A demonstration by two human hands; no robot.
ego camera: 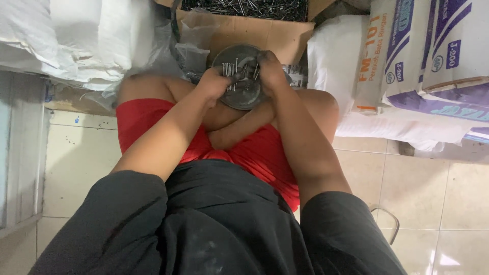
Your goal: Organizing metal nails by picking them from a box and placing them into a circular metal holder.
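I sit cross-legged in red shorts with a round grey metal pan (pixel 243 97) resting between my knees. My left hand (pixel 216 81) is closed around a bunch of steel nails (pixel 230 69) held upright over the pan. My right hand (pixel 268 69) pinches a few more nails at the pan's upper right rim, close to the left hand. The fingers of both hands are dark with grime.
An open cardboard box (pixel 254 28) full of loose nails stands just beyond the pan. White sacks (pixel 76 35) are piled at the left, printed sacks (pixel 423 61) at the right. Clear plastic bags (pixel 191 40) lie by the box. A wire loop (pixel 389 219) lies on the tiled floor.
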